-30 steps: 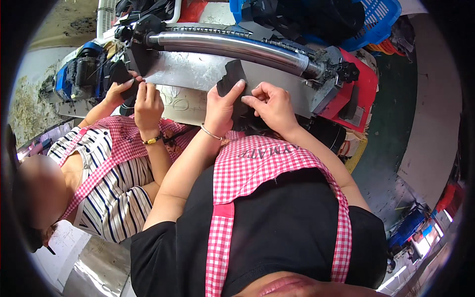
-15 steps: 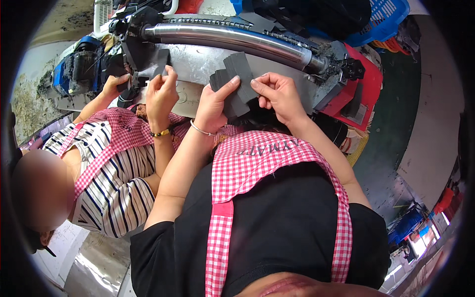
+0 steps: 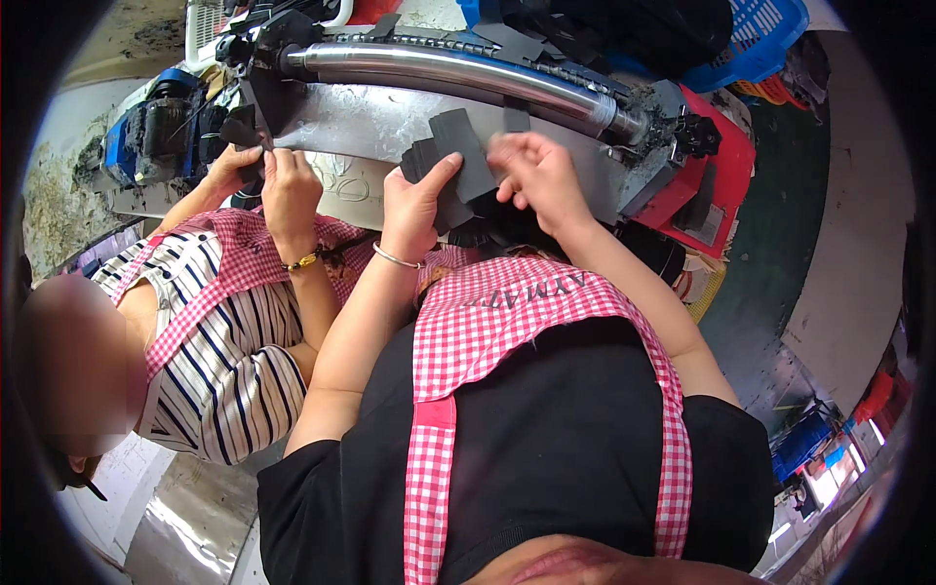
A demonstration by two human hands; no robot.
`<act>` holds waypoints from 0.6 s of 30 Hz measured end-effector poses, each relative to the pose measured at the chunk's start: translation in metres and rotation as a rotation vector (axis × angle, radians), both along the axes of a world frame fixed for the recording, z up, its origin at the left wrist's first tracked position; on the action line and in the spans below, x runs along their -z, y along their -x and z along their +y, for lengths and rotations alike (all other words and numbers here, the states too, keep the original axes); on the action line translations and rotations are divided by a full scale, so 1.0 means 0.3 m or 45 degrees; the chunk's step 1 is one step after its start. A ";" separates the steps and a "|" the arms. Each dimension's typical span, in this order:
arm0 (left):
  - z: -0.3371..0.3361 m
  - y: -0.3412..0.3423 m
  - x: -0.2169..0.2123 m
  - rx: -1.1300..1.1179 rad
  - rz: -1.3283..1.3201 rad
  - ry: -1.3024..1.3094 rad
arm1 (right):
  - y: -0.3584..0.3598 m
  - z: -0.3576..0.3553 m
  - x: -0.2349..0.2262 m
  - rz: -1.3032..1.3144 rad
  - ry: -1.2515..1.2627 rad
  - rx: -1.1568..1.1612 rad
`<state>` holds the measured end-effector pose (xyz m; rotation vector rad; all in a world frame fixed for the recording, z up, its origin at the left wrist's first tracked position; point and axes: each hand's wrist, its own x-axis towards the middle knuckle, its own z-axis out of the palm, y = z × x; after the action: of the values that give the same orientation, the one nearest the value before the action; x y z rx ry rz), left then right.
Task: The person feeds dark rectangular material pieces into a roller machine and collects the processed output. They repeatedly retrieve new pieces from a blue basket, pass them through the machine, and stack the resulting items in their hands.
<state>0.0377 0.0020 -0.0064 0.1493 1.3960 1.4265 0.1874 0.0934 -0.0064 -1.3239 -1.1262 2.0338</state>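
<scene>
— Dark flat pieces, a fanned stack of them, are sitting in the left hand, just near of the metal roller and over the steel plate of the machine.

— How are the fingers of that hand lying?

— The thumb is pressing across the face of the stack and the other fingers are curling behind it, so the pieces are being pinched between them. A thin bangle is circling that wrist.

— And the right hand?

— It is hovering just right of the stack, fingers bent and drawn together, the tips pinching the right edge of the top piece. Whether they are gripping it firmly or only touching, I cannot tell.

— Who is sitting on the left?

— Another person in a striped shirt and a red checked apron is working beside the wearer. That person's two hands are closing around a smaller dark piece at the left end of the machine, fingers pressed together on it.

— Anything else around?

— A blue motor is standing far left, a red block is sitting at the right end of the roller, and a blue basket is lying far right. The wearer's own checked apron is filling the near middle.
</scene>
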 end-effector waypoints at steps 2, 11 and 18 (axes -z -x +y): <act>-0.004 -0.001 0.005 -0.005 -0.022 -0.010 | -0.005 -0.028 0.026 -0.042 -0.182 -0.255; -0.017 -0.014 -0.017 -0.028 -0.033 -0.019 | -0.005 0.014 0.035 0.089 0.125 0.230; -0.035 0.000 -0.014 0.063 -0.135 -0.024 | -0.020 -0.034 0.006 0.121 0.084 -0.239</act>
<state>0.0377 -0.0084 -0.0022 0.1173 1.2843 1.3873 0.1933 0.0832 -0.0083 -1.1767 -1.1889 2.2610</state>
